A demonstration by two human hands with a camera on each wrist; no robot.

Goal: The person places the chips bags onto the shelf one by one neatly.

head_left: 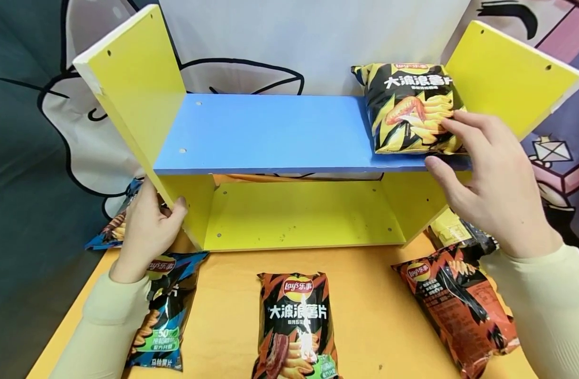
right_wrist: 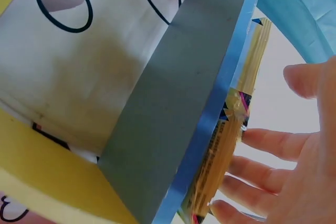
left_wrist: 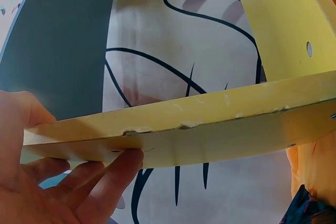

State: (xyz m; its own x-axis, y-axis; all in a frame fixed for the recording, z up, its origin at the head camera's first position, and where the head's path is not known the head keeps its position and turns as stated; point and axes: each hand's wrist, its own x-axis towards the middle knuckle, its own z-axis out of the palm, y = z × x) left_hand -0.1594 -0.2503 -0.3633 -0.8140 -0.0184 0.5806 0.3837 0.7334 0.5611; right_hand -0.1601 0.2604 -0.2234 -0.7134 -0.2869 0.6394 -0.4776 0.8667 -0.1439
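A yellow and blue shelf stands on the table. My left hand grips the front edge of its left side panel, thumb on one face and fingers on the other; the left wrist view shows the panel between them. On the blue upper board, against the right side panel, a black and yellow bag of potato chips leans upright. My right hand is at this bag's lower right, fingertips touching its front, thumb apart from it. In the right wrist view the bag shows edge-on beside the extended fingers.
Chip bags lie on the orange table: a blue one by my left forearm, an orange and black one in front, another orange one at right. A blue bag lies behind my left hand, a yellow one by the shelf's right side.
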